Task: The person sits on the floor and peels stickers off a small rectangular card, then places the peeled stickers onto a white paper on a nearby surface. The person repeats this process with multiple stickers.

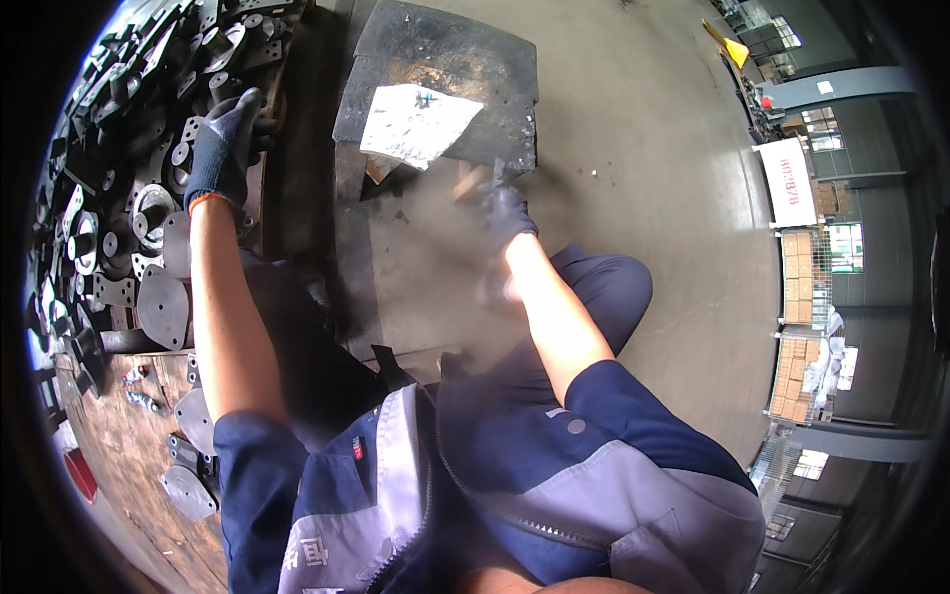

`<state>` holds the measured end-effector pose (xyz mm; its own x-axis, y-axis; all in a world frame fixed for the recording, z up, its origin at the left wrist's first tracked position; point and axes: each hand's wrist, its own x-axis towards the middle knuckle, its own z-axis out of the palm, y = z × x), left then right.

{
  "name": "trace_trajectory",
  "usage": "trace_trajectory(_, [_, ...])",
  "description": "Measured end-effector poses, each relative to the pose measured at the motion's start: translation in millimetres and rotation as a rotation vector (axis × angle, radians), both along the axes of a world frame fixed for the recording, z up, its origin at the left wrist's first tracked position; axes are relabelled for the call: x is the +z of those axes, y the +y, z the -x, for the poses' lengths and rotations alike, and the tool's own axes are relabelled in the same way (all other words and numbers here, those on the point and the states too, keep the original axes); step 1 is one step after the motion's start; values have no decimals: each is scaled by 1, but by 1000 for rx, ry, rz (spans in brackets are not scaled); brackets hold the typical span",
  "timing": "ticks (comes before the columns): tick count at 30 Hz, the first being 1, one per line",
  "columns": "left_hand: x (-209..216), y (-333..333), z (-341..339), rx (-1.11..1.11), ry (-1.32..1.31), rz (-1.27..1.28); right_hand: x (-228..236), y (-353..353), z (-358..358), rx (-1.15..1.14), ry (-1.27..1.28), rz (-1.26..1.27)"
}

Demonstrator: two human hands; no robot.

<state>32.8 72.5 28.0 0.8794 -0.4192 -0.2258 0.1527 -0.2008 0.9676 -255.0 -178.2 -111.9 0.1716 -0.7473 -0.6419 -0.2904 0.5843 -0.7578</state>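
At upper left, heaped dark metal brackets [153, 210] were seen beside the gloved left hand [224, 147]; neither its grip nor that of the blurred gloved right hand [511, 212], upper centre, could be told; sliding was risked if brackets were knocked.

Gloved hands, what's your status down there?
Left hand at metal parts, grip unclear. Right hand near dark bench, grip unclear. White sheet covers part of the bench.
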Motion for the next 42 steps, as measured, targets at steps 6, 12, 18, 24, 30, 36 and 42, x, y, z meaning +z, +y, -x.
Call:
trace_trajectory(6, [-10, 2, -8, 46, 31, 99, -19, -4, 16, 173, 49, -105])
trace_trajectory(12, [-6, -20, 2, -79, -820, -405, 3, 59, 30, 742, 638, 694])
trace_trajectory(18, [-4, -5, 1, 84, -356, -377, 11, 43, 5, 708, 929, 1252])
trace_trajectory(24, [35, 39, 19, 418, -269, 134, -126, 71, 61, 2408, 1318, 1528])
trace_trajectory(30, [-84, 236, -13, 985, -501, -335, -83, 99, 51, 1544, 790, 979])
trace_trajectory(36, [-225, 424, -31, 846, 112, -1504, -138, 34, 100, 2040, 698, 1007])
trace_trajectory(42, [-264, 500, -58, 421, -339, -1772, -160, 36, 132, 1588, 423, 638])
